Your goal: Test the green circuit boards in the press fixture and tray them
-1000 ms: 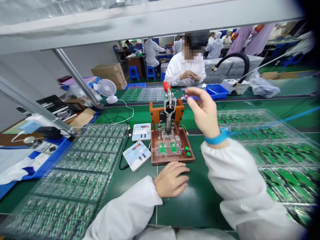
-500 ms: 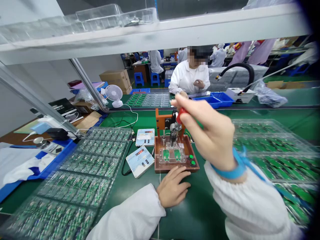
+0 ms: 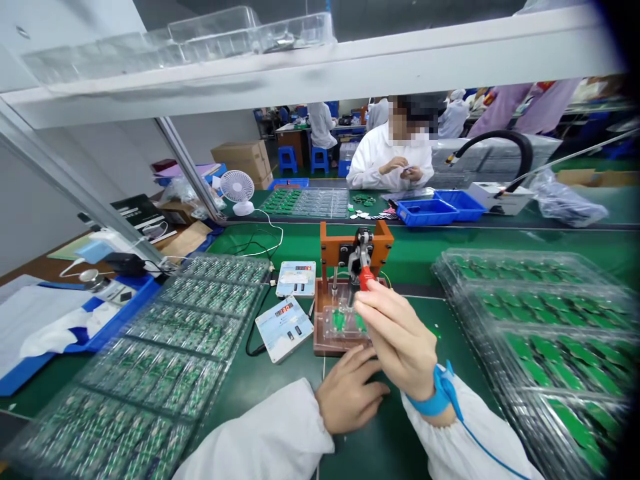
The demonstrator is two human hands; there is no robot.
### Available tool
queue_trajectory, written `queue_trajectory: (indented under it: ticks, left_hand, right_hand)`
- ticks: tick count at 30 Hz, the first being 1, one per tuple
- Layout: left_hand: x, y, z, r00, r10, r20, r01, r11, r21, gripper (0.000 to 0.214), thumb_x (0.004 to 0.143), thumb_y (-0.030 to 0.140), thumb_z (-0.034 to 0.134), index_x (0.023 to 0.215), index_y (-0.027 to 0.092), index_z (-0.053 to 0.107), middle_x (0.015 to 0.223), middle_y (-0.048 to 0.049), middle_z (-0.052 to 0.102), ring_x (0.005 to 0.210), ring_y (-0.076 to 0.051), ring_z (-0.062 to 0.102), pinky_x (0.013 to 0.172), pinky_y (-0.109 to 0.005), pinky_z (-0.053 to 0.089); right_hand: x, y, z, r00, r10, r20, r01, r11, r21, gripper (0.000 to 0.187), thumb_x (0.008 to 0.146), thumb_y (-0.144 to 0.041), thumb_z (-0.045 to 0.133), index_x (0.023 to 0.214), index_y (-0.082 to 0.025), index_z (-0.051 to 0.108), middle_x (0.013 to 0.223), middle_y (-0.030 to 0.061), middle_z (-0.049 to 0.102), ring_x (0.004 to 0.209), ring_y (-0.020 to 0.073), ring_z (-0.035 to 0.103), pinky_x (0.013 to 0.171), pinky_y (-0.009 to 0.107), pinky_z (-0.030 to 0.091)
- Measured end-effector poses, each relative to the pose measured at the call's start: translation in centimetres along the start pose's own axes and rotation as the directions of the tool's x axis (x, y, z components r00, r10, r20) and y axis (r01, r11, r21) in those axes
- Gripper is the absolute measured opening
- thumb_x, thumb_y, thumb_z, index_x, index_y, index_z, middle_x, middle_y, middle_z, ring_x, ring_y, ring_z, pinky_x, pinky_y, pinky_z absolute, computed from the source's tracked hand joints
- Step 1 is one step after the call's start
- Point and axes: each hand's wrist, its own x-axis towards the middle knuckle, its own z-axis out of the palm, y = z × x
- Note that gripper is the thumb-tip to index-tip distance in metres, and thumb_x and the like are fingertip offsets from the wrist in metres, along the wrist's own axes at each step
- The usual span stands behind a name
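Observation:
A toggle-clamp test fixture stands in front of me, with an orange upper frame and a brown base. My right hand, wearing a blue wrist strap, has its fingers closed at the end of the red lever handle. The lever points down toward me. Beneath the clamp, small green circuit boards sit in a clear plate; my right hand partly covers one of them and hides the base's right side. My left hand rests on the table at the base's front edge, fingers spread, holding nothing.
Two meter boxes with red digits, one nearer and one behind, stand left of the fixture. Board-filled clear trays flank me, left and right. A shelf crosses overhead. A co-worker sits opposite.
My right hand has swung the red lever down and toward me. My left hand has stayed by the base. The co-worker's hands have come together, and my view has shifted slightly.

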Motion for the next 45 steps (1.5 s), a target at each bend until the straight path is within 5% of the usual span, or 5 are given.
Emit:
queue_trajectory:
  ticks: [7, 13, 18, 25, 45]
  left_hand:
    - [0.7, 0.1, -1.3, 0.992, -0.034, 0.120, 0.048, 0.992, -0.117, 0.019, 0.093, 0.033, 0.062, 0.103, 0.023, 0.076, 0.122, -0.0070, 0.072, 0.131, -0.027, 0.056, 0.119, -0.046, 0.039]
    - [1.8, -1.5, -10.1, 0.945, -0.155, 0.288, 0.311, 0.699, -0.644, 0.021, 0.094, 0.037, 0.068, 0.096, 0.018, 0.075, 0.100, -0.0075, 0.078, 0.096, -0.019, 0.074, 0.094, -0.030, 0.057]
    - [1.5, -8.0, -15.7, 0.798, -0.541, 0.265, 0.593, 0.784, -0.184, 0.026, 0.092, 0.039, 0.070, 0.107, 0.020, 0.074, 0.104, -0.0086, 0.077, 0.098, -0.026, 0.073, 0.093, -0.040, 0.058]
    - [1.1, -14.1, -15.5, 0.515, -0.697, 0.499, 0.571, 0.713, 0.407, 0.117, 0.061, 0.055, 0.092, 0.158, 0.019, 0.037, 0.170, -0.0191, 0.009, 0.155, -0.048, 0.000, 0.123, -0.064, 0.015]
    - [0.4, -14.5, -16.8, 0.441, -0.709, 0.550, 0.557, 0.697, 0.451, 0.128, 0.058, 0.062, 0.088, 0.161, 0.019, 0.027, 0.170, -0.0165, 0.005, 0.154, -0.049, 0.000, 0.123, -0.064, 0.015]
  right_hand:
    - [-0.4, 0.1, 1.2, 0.993, 0.069, -0.096, -0.059, 0.993, 0.101, 0.063, 0.087, 0.006, 0.059, 0.139, -0.030, 0.061, 0.130, 0.0027, 0.068, 0.134, 0.0227, 0.057, 0.111, 0.044, 0.055]
    - [-0.4, 0.2, 0.8, 0.994, 0.092, -0.064, -0.080, 0.982, 0.172, 0.061, 0.088, 0.006, 0.056, 0.136, -0.031, 0.063, 0.132, 0.0024, 0.068, 0.135, 0.0238, 0.056, 0.108, 0.044, 0.056]
    - [0.0, 0.2, 0.5, 0.996, 0.064, -0.068, -0.051, 0.983, 0.178, 0.059, 0.088, 0.005, 0.058, 0.136, -0.029, 0.063, 0.130, 0.0034, 0.069, 0.134, 0.0237, 0.057, 0.107, 0.043, 0.056]
    - [0.2, 0.3, 0.2, 0.998, 0.033, -0.045, -0.025, 0.983, 0.180, 0.058, 0.088, 0.006, 0.058, 0.136, -0.027, 0.062, 0.130, 0.0047, 0.068, 0.134, 0.0228, 0.056, 0.108, 0.041, 0.055]
    - [0.2, 0.4, 0.2, 0.999, 0.029, -0.031, -0.023, 0.983, 0.181, 0.055, 0.089, 0.004, 0.057, 0.134, -0.027, 0.063, 0.131, 0.0054, 0.068, 0.133, 0.0243, 0.057, 0.107, 0.043, 0.055]
